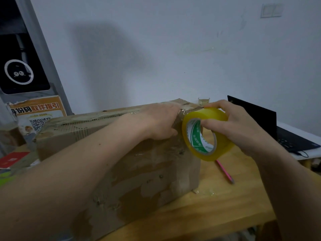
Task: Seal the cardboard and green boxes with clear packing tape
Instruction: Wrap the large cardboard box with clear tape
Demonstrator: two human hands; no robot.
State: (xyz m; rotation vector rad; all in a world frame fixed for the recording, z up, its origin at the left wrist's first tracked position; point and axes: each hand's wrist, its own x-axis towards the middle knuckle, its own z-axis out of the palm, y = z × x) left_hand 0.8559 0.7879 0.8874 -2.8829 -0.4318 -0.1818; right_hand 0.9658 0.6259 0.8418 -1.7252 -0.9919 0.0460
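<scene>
A worn brown cardboard box stands on the wooden table, with old tape scars on its front face. My left hand grips the box's top right corner, fingers over the top and thumb on the front. My right hand holds a roll of yellowish clear packing tape right beside that corner, thumb through the core and fingers over the rim. The tape's free end seems to reach the corner. A green edge shows at far left; whether it is the green box I cannot tell.
A pink pen lies on the table right of the box. An open black laptop sits at the right. A small clear cup stands behind the box. A red item and an orange QR poster are at the left.
</scene>
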